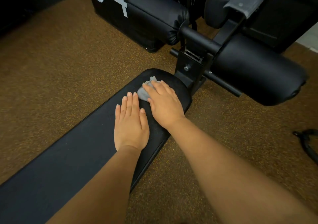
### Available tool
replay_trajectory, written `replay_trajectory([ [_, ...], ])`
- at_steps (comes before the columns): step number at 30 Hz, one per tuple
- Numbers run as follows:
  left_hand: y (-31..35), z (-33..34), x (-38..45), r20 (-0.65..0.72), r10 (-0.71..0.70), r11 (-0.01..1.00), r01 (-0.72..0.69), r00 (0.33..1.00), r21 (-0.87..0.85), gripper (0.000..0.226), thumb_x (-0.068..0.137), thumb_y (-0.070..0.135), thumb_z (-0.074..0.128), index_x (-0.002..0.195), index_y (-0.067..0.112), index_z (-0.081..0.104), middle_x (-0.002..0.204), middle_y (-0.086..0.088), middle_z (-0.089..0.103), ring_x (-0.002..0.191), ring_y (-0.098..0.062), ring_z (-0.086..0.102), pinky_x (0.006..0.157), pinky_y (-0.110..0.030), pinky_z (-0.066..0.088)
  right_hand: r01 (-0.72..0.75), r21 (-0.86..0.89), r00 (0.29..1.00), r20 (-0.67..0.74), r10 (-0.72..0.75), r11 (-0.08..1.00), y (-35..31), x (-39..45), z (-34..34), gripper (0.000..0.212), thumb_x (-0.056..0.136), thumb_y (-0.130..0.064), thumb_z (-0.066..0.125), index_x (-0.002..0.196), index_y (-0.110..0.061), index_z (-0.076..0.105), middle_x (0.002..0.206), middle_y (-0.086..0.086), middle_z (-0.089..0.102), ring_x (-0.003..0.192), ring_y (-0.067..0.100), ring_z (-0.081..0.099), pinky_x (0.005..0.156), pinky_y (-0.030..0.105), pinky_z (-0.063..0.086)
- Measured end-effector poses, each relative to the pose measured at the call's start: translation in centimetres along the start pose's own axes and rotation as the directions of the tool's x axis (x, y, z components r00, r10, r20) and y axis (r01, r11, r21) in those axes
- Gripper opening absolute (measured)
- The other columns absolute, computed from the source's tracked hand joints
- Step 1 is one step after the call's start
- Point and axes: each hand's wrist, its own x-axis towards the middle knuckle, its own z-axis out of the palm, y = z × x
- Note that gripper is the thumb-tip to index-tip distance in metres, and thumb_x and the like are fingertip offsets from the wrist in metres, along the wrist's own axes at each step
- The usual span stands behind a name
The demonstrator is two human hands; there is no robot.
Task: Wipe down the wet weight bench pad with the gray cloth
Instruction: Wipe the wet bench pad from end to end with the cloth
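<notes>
The black weight bench pad runs from the lower left up to its rounded end near the middle of the head view. A small crumpled gray cloth lies near that rounded end. My right hand presses down on the cloth, covering most of it, fingers pointing up-left. My left hand lies flat on the pad just beside it, fingers together, its fingertips almost touching the cloth and holding nothing.
Black padded rollers on a metal frame stand right beyond the bench end. A black box with white numerals sits at the back. Brown speckled floor surrounds the bench. A black strap lies at the right edge.
</notes>
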Motion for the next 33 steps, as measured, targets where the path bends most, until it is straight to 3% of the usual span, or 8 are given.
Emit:
replay_trajectory([
  [5,0.1,-0.1,-0.2,-0.020,-0.010,0.999,0.009,1.000,-0.048,0.057,0.096,0.033,0.009,0.151,0.018,0.009,0.159,0.002,0.011,0.145,-0.008,0.001,0.118,-0.029,-0.003,0.117,0.073,0.982,-0.157,-0.105,0.990,2.2,-0.1,-0.5,0.038,0.082,-0.001,0.056,0.116,-0.015,0.067,0.117,0.008,0.065,0.113,0.034,0.056,0.099,0.043,0.042],
  [9,0.1,-0.1,-0.1,-0.024,-0.018,0.997,0.016,1.000,-0.071,0.056,0.096,0.033,0.010,0.151,0.019,0.011,0.159,0.003,0.012,0.145,-0.007,0.002,0.118,-0.028,-0.003,0.135,0.127,0.976,-0.188,-0.110,0.983,3.3,-1.4,-0.6,0.038,0.085,-0.010,0.042,0.111,-0.015,0.069,0.110,0.006,0.067,0.106,0.029,0.058,0.096,0.042,0.046],
  [12,0.2,-0.1,-0.1,-0.027,-0.019,0.997,0.017,0.999,-0.079,0.057,0.095,0.034,0.009,0.151,0.019,0.013,0.158,0.003,0.013,0.145,-0.007,0.003,0.118,-0.028,-0.004,0.113,0.172,0.979,-0.188,-0.080,0.979,3.5,-2.9,-0.5,0.036,0.086,-0.005,0.046,0.113,-0.015,0.069,0.113,0.006,0.067,0.111,0.028,0.055,0.100,0.039,0.044],
  [16,0.2,-0.1,-0.1,-0.032,-0.015,0.997,0.012,0.999,-0.074,0.060,0.094,0.036,0.006,0.150,0.018,0.015,0.158,0.002,0.015,0.145,-0.008,0.004,0.118,-0.028,-0.003,0.135,0.219,0.982,-0.161,-0.100,0.966,3.7,-4.6,-0.7,0.039,0.084,0.003,0.054,0.115,-0.016,0.068,0.115,0.005,0.066,0.114,0.027,0.053,0.103,0.039,0.042],
  [25,0.1,-0.1,0.0,-0.021,-0.021,0.999,0.020,1.000,-0.043,0.060,0.094,0.037,0.006,0.150,0.019,0.014,0.158,0.003,0.012,0.145,-0.008,0.002,0.118,-0.028,-0.004,0.278,0.202,0.960,-0.015,-0.281,0.939,5.4,-7.6,-2.4,0.044,0.083,0.000,0.052,0.120,-0.019,0.065,0.123,0.002,0.063,0.121,0.021,0.050,0.107,0.034,0.039],
  [33,0.2,-0.2,0.0,-0.012,-0.021,0.999,0.020,1.000,-0.030,0.060,0.093,0.038,0.005,0.150,0.020,0.015,0.158,0.004,0.011,0.145,-0.007,0.000,0.118,-0.028,-0.005,0.581,0.040,0.801,0.150,-0.579,0.813,9.6,-6.2,-3.8,0.059,0.074,0.006,0.060,0.125,-0.023,0.061,0.128,-0.001,0.060,0.123,0.024,0.050,0.106,0.035,0.038],
])
